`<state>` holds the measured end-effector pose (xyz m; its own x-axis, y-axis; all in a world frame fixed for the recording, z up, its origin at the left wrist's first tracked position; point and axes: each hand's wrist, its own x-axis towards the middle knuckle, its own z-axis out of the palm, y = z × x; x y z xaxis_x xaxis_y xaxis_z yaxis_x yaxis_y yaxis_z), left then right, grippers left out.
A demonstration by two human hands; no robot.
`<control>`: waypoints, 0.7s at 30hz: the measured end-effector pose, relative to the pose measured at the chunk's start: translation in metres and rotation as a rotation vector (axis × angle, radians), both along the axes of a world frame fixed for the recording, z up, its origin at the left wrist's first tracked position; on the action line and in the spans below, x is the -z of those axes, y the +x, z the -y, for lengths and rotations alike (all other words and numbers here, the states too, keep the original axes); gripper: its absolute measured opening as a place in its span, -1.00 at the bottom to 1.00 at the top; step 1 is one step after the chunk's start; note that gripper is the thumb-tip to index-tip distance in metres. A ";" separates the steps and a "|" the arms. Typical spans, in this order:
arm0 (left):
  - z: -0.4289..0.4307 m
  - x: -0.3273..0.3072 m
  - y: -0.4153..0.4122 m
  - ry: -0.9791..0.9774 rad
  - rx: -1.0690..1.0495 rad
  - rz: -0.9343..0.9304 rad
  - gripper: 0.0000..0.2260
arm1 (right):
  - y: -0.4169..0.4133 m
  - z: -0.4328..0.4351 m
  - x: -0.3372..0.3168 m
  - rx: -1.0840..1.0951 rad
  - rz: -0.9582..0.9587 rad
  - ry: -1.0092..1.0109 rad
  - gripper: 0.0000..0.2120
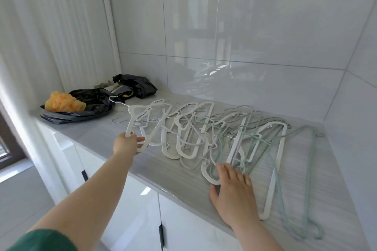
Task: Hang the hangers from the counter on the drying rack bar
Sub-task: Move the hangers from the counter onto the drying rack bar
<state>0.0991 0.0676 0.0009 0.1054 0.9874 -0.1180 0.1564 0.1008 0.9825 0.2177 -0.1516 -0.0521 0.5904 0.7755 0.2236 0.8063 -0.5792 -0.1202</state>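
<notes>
Several white and pale green hangers lie spread in a tangled row across the grey counter. My left hand grips the near ends of a white hanger at the left end of the row; its metal hook points towards the black bags. My right hand lies flat with straight fingers on the counter, fingertips touching the near ends of white and green hangers. Long green hangers lie at the far right. No drying rack bar is in view.
Black plastic bags with an orange bath sponge sit at the counter's back left. Glossy tiled walls close the back and right. White cabinet doors are below the counter, and a window frame is at far left.
</notes>
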 end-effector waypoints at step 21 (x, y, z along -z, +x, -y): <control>0.137 -0.099 -0.221 0.429 0.246 -0.122 -0.82 | -0.060 0.012 -0.070 -0.121 0.000 0.500 -0.55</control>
